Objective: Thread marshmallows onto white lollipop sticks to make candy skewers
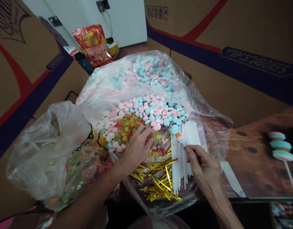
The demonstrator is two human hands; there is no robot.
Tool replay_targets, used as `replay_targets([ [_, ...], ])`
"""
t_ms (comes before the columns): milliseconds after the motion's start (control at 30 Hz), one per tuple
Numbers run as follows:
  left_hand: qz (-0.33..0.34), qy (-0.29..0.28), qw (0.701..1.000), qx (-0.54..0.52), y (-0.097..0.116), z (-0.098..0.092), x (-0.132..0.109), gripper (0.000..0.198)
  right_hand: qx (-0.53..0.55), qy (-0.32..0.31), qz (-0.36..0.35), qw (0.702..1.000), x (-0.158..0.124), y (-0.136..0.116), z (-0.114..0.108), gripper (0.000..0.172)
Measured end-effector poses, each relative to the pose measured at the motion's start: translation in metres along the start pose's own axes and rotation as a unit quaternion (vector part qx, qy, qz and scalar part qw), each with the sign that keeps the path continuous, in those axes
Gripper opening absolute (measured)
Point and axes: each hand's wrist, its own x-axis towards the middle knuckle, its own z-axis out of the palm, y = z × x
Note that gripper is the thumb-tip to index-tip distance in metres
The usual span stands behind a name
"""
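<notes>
A big clear plastic bag (208, 127) lies open in front of me, full of pink, blue and white round candies (156, 108). My left hand (138, 148) reaches into a heap of small coloured ring candies (127, 127), fingers curled as if pinching one. My right hand (205, 167) pinches a white stick (183, 143) that carries a blue, an orange and a pink candy (177, 133) at its tip. A bundle of white sticks (182, 162) lies under that hand. Gold twist ties (158, 181) are scattered below.
Large cardboard boxes (232, 47) stand on the right and on the left (19, 73). A crumpled clear bag (46, 149) sits at the left. A finished candy stick (281, 149) lies on the wooden surface (251, 159) at right. A red foil bag (94, 43) stands behind.
</notes>
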Motion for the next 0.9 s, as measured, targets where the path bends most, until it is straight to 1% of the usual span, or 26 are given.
replay_targets([
  [100, 0.035, -0.012, 0.998, 0.059, -0.001, 0.008, 0.002, 0.015, -0.008, 0.001, 0.001, 1.0, 0.0, -0.001, -0.001, 0.029],
  [233, 0.088, -0.04, 0.981, 0.17, -0.005, 0.018, 0.008, 0.022, -0.01, 0.008, -0.006, 1.0, -0.001, -0.002, -0.002, 0.028],
  [300, 0.093, -0.053, 0.974, 0.2, -0.007, 0.02, 0.01, 0.022, -0.01, 0.008, -0.006, 1.0, -0.001, -0.003, -0.002, 0.027],
  [367, 0.093, -0.054, 0.972, 0.207, -0.009, 0.02, 0.01, 0.021, -0.014, 0.005, -0.006, 1.0, -0.001, -0.003, -0.001, 0.027],
  [433, 0.089, -0.051, 0.977, 0.189, -0.008, 0.02, 0.01, 0.019, -0.018, 0.005, -0.007, 1.0, -0.001, -0.003, -0.001, 0.028],
  [500, 0.068, -0.032, 0.988, 0.134, -0.007, 0.018, 0.009, 0.018, -0.016, 0.001, -0.009, 1.0, -0.001, -0.003, -0.002, 0.028],
  [567, 0.027, -0.006, 0.999, 0.026, -0.005, 0.014, 0.009, 0.013, -0.01, -0.014, -0.018, 1.0, -0.002, -0.005, -0.002, 0.028],
  [600, -0.006, 0.002, 0.999, -0.047, -0.004, 0.011, 0.009, 0.01, -0.006, -0.023, -0.025, 0.999, -0.002, -0.006, -0.003, 0.028],
  [633, -0.047, 0.003, 0.991, -0.128, -0.004, 0.008, 0.009, 0.008, -0.001, -0.032, -0.035, 0.999, -0.003, -0.008, -0.003, 0.028],
  [667, -0.092, -0.002, 0.973, -0.214, -0.003, 0.004, 0.009, 0.008, 0.004, -0.038, -0.044, 0.998, -0.004, -0.01, -0.003, 0.027],
  [700, -0.139, -0.01, 0.945, -0.298, -0.003, 0.0, 0.01, 0.012, 0.01, -0.041, -0.055, 0.998, -0.005, -0.012, -0.003, 0.026],
  [767, -0.216, -0.026, 0.873, -0.437, -0.002, -0.007, 0.01, 0.023, 0.027, -0.042, -0.074, 0.996, -0.007, -0.017, -0.001, 0.023],
  [800, -0.238, -0.032, 0.84, -0.486, -0.002, -0.009, 0.011, 0.026, 0.035, -0.041, -0.083, 0.995, -0.008, -0.019, 0.0, 0.02],
  [833, -0.251, -0.039, 0.814, -0.522, -0.001, -0.011, 0.011, 0.029, 0.04, -0.04, -0.093, 0.994, -0.008, -0.02, 0.001, 0.018],
  [900, -0.264, -0.049, 0.782, -0.562, 0.001, -0.012, 0.01, 0.03, 0.043, -0.041, -0.117, 0.991, -0.008, -0.021, 0.004, 0.015],
])
